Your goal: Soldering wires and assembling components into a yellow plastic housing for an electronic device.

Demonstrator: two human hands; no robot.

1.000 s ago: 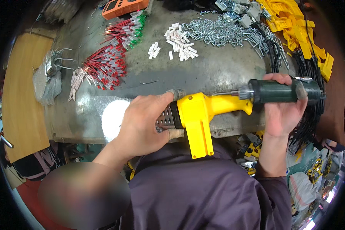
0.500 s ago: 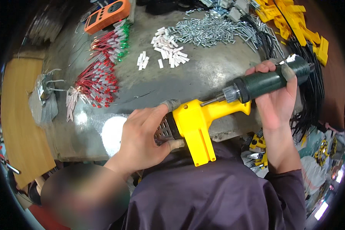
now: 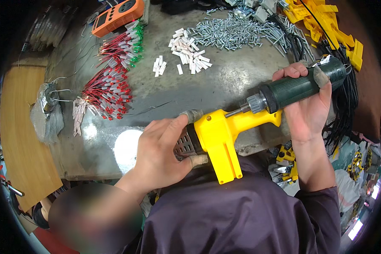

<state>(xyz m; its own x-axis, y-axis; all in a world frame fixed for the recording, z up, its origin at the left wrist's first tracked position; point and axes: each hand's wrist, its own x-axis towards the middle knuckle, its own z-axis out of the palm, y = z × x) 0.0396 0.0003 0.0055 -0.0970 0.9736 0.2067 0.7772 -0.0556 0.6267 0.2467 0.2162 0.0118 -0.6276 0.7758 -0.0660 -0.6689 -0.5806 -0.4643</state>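
My left hand (image 3: 158, 148) grips a yellow plastic tool housing (image 3: 218, 133) by its dark, slotted metal end (image 3: 185, 144). Thumb and fingertips, some in worn finger covers, close round that end. The housing has a handle stretching right and a grooved block pointing down toward my lap. In my right hand (image 3: 307, 101) lies a dark green electric screwdriver (image 3: 302, 89), fingers wrapped round its body. Its clear-collared nose aims left, and the bit (image 3: 233, 113) reaches the upper side of the housing where the handle begins. Whether a screw sits under the tip is hidden.
Heaped screws (image 3: 230, 31) and white sleeves (image 3: 190, 53) lie on the grey table (image 3: 152, 97). Red and green indicator lights with wires (image 3: 110, 89) spread at left, below an orange meter (image 3: 118, 17). Yellow housings (image 3: 317, 21) and black cables (image 3: 345, 93) are at right.
Both hands, the housing and the screwdriver have shifted slightly right in the picture together. The bit stays at the same place on the housing, and both grips are unchanged.
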